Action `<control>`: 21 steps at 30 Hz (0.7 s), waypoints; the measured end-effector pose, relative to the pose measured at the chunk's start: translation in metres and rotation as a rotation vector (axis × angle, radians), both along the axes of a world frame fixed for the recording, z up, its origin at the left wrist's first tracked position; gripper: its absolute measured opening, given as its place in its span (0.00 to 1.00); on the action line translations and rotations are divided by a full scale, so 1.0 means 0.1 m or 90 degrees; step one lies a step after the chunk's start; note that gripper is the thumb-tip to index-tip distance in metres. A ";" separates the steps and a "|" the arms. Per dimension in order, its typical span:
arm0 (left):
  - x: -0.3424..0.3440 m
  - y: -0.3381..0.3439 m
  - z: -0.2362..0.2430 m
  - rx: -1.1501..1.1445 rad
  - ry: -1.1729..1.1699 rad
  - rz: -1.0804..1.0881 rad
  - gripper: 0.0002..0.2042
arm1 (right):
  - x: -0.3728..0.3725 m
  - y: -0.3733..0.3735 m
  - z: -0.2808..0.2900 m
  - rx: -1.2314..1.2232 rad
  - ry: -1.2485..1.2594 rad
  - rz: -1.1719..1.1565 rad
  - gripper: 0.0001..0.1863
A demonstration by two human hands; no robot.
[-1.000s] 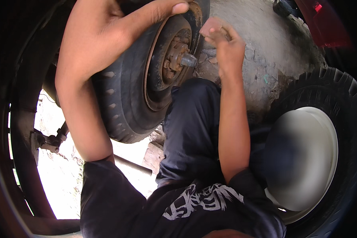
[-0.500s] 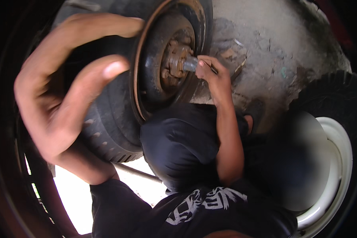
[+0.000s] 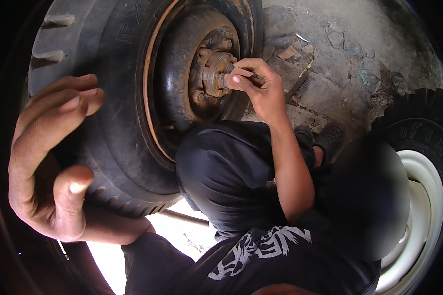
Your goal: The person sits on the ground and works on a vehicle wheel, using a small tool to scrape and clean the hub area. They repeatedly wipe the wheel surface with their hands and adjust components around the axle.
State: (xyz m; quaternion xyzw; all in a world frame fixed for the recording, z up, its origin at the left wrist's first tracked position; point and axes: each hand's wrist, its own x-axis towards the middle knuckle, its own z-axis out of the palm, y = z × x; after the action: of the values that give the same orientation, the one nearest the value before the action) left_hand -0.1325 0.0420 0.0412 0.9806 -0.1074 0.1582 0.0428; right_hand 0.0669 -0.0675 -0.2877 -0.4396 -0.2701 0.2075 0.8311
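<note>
My left hand [image 3: 49, 162] is open in front of the large black tyre [image 3: 108, 98], its fingers curved and the thumb apart, with nothing in it. At the wheel's middle, the thumb and fingers of my right hand [image 3: 261, 88] are closed in a pinch. They are on a small grey cylindrical metal piece [image 3: 226, 80] at the face of the rusty hub [image 3: 212, 73]; my fingers mostly hide this piece. Rusty nuts [image 3: 198, 95] ring the hub inside the dark, worn wheel rim [image 3: 174, 73].
My bent knee [image 3: 216, 152] is close beside the tyre. A second tyre [image 3: 418, 118] with a white rim [image 3: 430, 196] is at the right, partly behind a dark blurred patch. Debris and a metal spring [image 3: 300, 91] lie on the rough floor [image 3: 339, 44].
My left hand has drawn back from the rim toward the lower left, its fingers bunched closer together. My right hand stays at the hub, its fingers now covering more of the grey piece.
</note>
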 end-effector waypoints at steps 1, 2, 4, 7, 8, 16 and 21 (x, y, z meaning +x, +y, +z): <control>0.00 0.00 -0.02 0.000 -0.004 0.012 0.25 | 0.00 0.00 -0.06 0.024 0.039 0.016 0.10; -0.01 -0.02 -0.07 0.007 -0.037 0.041 0.24 | -0.01 0.00 -0.06 0.053 0.077 0.036 0.10; 0.02 -0.10 -0.12 -0.004 -0.060 0.055 0.22 | 0.00 -0.02 -0.06 0.021 0.080 0.045 0.08; 0.10 -0.29 -0.20 -0.011 -0.074 0.095 0.18 | 0.00 -0.06 0.08 0.037 0.058 0.016 0.06; 0.13 -0.37 -0.22 -0.010 -0.069 0.122 0.16 | -0.03 -0.06 0.14 0.054 0.049 0.001 0.05; 0.72 -0.50 -0.51 0.010 0.053 -0.009 0.13 | -0.10 -0.40 0.76 0.236 0.081 -0.022 0.03; 1.10 -0.63 -0.48 -0.177 0.193 0.046 0.10 | -0.07 -0.47 0.95 0.206 -0.202 -0.249 0.04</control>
State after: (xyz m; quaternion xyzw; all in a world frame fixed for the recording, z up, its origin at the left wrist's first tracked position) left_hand -0.0224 -0.0208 -0.0070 0.9811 -0.0417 0.0239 0.1876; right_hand 0.0596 -0.1144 -0.1926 -0.3725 -0.3361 -0.0739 0.8619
